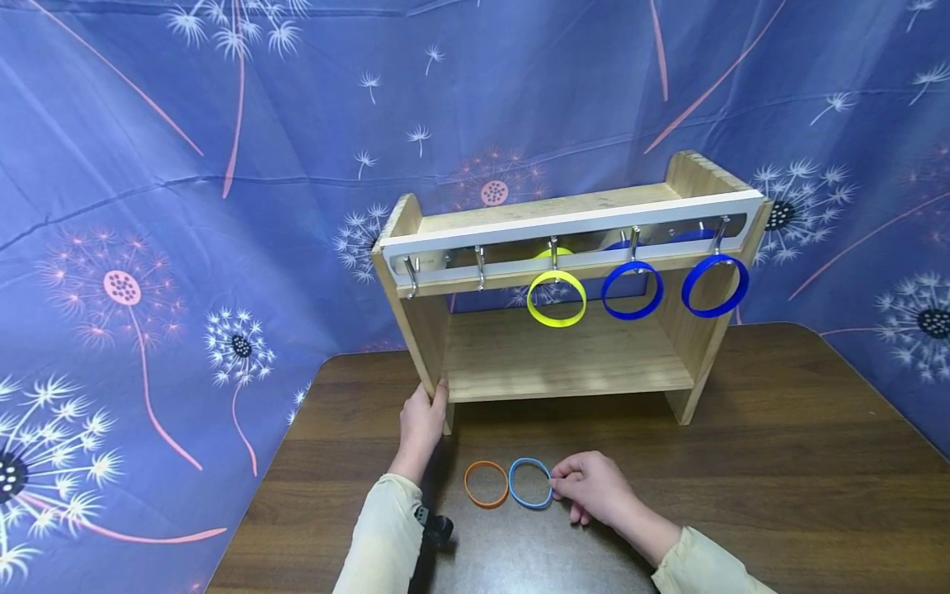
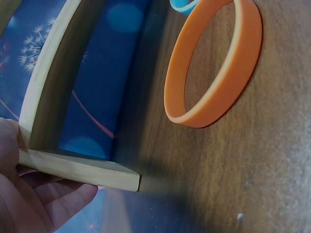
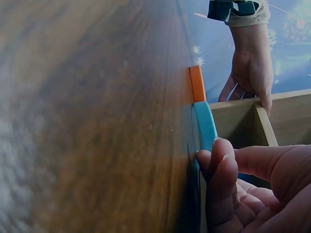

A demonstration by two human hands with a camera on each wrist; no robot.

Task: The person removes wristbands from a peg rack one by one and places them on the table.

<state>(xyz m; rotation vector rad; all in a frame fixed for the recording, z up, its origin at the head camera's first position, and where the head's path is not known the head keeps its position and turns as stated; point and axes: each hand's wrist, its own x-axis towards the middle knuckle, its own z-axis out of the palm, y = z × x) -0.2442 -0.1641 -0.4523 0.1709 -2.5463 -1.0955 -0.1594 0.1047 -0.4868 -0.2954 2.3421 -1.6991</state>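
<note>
Near the counter's (image 1: 801, 429) far edge a rack (image 1: 567, 355) is set; three rings (image 1: 557, 322) are hung from its right-hand hooks (image 1: 553, 250), two bands (image 2: 243, 68) laid before its left half.

Looks bright in the head view, with soft sheen low on the dark brown wooden desk (image 1: 816, 462) and shadow beside the cream fabric left sleeve (image 1: 382, 528). Runs dimmer in both wrist views. In the left wrist view, bends the edge of the pale wooden shelf unit (image 2: 39, 82) into a curve and shows glare at right. In the right wrist view, blurs the near desk, glares whitish at far left, and washes out the blue floral cloth (image 3: 291, 39).
</note>
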